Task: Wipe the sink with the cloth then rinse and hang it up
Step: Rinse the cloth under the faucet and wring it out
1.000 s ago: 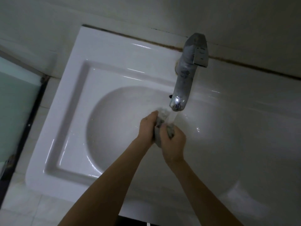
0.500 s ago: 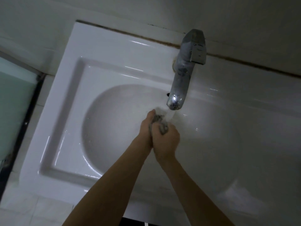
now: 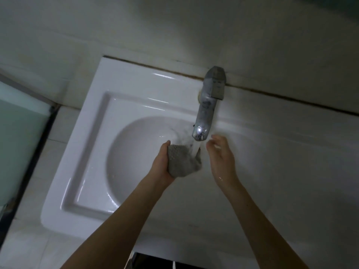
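White sink (image 3: 93, 136) against the wall, metal faucet (image 3: 206, 107) mounted on its rim.

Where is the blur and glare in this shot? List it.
Head view: dim overall; right hand fingers motion-blurred beside the faucet; bright glints on the sink rim; cloth in the left hand fairly sharp; edges bowed by the wide lens.

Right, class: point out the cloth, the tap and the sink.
cloth (image 3: 179, 163), head view, on its bunched grey middle.
tap (image 3: 206, 107), head view, on the spout's metal body.
sink (image 3: 124, 90), head view, on the back-left rim.

Both forearms bare, no sleeves visible.
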A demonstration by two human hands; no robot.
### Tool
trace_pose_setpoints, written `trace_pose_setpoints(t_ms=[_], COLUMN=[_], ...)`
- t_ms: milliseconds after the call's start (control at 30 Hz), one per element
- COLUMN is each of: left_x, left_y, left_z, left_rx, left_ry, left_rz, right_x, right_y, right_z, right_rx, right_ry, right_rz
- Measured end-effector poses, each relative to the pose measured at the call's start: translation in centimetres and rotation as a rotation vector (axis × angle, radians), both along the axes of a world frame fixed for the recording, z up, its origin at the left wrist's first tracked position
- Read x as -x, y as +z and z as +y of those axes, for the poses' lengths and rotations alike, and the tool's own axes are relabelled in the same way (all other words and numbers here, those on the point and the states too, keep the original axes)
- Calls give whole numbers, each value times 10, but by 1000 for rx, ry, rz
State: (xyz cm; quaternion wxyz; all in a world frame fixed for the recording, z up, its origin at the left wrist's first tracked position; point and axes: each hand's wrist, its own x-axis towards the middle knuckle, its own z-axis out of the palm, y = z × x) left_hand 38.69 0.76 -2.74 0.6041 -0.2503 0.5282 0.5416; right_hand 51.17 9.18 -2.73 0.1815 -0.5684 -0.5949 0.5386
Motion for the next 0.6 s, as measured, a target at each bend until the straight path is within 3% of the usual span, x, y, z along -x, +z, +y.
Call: trace_pose_setpoints(t_ms=[100,200,500,600], left_x=[4,5,8,5], left_y=[22,41,79,100], left_z=[-2,-6,-24,-32], left_rx=[12,6,-119,-142], left_ry=[-10,-36,-82,-120], left_rz=[35,63,76,106], right_x=[7,24,16,14], right_y=[63,102,85,88], right_z=[14,36,32,20], right_rx=[-457,-700,-799,-732], right_ry=[84,339,696,661], right_rz=[74,-73,-315,-349])
